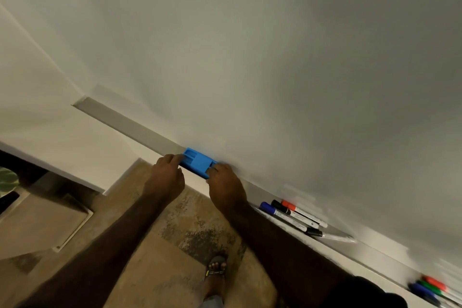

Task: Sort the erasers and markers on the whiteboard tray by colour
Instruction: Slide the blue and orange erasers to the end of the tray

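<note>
A blue eraser [197, 161] lies on the grey whiteboard tray [130, 124], near its middle. My left hand [166, 175] grips the eraser's left end with curled fingers. My right hand [225, 184] grips its right end. Further right on the tray lie a blue marker [282, 216], a black marker [293, 212] and a red marker [303, 212], side by side. At the far right edge sit another red marker [433, 282], a green marker [430, 287] and a blue marker [422, 291], blurred.
The whiteboard [275, 57] fills the upper view above the tray. Below are a worn brown floor [162, 257], my sandalled foot [216, 270] and a low pale step [50, 220] at left. The tray's left stretch holds nothing.
</note>
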`<act>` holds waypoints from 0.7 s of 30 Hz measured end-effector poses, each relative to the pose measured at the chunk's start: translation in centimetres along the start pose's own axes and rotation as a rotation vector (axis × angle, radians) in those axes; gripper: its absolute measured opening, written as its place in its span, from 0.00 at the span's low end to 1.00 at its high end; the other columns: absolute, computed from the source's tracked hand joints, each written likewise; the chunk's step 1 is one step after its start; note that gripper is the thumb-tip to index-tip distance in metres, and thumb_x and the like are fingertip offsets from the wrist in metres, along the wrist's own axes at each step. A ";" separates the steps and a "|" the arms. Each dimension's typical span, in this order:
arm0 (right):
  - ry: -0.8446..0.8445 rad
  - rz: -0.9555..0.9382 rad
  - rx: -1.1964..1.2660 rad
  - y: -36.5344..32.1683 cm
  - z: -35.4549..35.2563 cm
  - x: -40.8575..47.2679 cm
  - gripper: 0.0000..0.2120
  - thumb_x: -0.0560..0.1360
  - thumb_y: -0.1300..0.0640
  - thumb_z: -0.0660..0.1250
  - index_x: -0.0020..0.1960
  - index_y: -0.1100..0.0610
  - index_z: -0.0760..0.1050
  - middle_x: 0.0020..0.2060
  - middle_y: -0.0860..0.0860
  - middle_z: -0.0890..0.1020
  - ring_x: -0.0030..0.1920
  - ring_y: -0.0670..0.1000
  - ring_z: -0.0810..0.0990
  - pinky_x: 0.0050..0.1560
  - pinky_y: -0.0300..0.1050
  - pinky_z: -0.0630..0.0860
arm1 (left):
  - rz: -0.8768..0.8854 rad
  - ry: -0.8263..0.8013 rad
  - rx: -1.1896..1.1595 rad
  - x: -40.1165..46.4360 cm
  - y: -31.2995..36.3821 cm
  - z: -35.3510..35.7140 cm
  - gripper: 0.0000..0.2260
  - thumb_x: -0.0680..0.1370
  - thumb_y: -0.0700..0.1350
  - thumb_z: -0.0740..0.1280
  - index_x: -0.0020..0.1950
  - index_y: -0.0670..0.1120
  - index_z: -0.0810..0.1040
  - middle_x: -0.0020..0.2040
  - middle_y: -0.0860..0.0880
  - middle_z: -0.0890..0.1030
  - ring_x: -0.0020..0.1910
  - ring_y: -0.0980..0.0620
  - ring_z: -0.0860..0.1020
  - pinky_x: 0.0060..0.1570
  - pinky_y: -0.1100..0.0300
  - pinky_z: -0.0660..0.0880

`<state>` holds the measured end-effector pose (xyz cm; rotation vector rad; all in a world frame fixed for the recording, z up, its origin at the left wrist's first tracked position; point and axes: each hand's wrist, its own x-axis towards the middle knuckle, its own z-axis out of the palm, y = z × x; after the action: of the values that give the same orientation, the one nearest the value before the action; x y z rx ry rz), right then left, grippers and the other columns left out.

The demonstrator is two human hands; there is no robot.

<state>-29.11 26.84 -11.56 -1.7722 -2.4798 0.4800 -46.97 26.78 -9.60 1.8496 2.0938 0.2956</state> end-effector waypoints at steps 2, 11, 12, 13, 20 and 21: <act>0.028 -0.050 0.023 0.4 -0.2 -1.5 0.19 0.81 0.53 0.65 0.70 0.58 0.72 0.68 0.55 0.75 0.69 0.56 0.70 0.70 0.51 0.69 | -0.052 0.061 -0.025 -0.8 0.5 0.0 0.18 0.80 0.43 0.65 0.71 0.48 0.73 0.69 0.44 0.77 0.66 0.44 0.75 0.64 0.46 0.75; 0.208 0.030 0.282 8.0 -1.2 -16.8 0.12 0.79 0.56 0.65 0.60 0.56 0.80 0.58 0.54 0.82 0.59 0.54 0.78 0.62 0.50 0.76 | 0.262 0.073 -0.139 -9.3 10.9 3.6 0.13 0.78 0.41 0.70 0.63 0.43 0.78 0.59 0.43 0.81 0.59 0.44 0.78 0.57 0.51 0.76; 0.185 0.082 0.296 9.5 -1.1 -19.0 0.12 0.80 0.55 0.65 0.62 0.55 0.79 0.60 0.53 0.81 0.62 0.53 0.77 0.64 0.50 0.74 | 0.317 0.053 -0.135 -10.3 12.6 4.5 0.13 0.78 0.42 0.71 0.62 0.44 0.79 0.58 0.44 0.81 0.58 0.45 0.79 0.57 0.53 0.75; 0.193 0.122 0.306 11.1 -1.1 -21.1 0.13 0.81 0.54 0.64 0.63 0.54 0.79 0.60 0.52 0.80 0.62 0.52 0.76 0.65 0.48 0.74 | 0.354 0.028 -0.121 -11.1 14.2 5.4 0.13 0.78 0.42 0.70 0.62 0.44 0.79 0.59 0.45 0.81 0.58 0.46 0.79 0.57 0.56 0.74; 0.301 0.277 0.285 18.7 -3.8 -28.6 0.16 0.68 0.61 0.78 0.55 0.55 0.83 0.51 0.51 0.85 0.52 0.53 0.83 0.51 0.48 0.82 | 0.137 -0.160 -0.043 -11.3 19.4 9.9 0.22 0.80 0.52 0.67 0.70 0.41 0.75 0.68 0.41 0.77 0.66 0.41 0.74 0.64 0.46 0.74; 0.306 0.293 0.279 20.1 -4.1 -29.4 0.16 0.68 0.62 0.77 0.55 0.55 0.82 0.51 0.51 0.85 0.52 0.54 0.82 0.49 0.48 0.82 | 0.136 -0.170 -0.025 -11.4 20.2 10.5 0.22 0.80 0.52 0.68 0.70 0.40 0.74 0.67 0.40 0.77 0.65 0.41 0.75 0.64 0.46 0.74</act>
<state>0.16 6.22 -9.43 -1.9277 -1.8640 0.4981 -23.24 17.57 -10.63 1.9333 1.8492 0.1879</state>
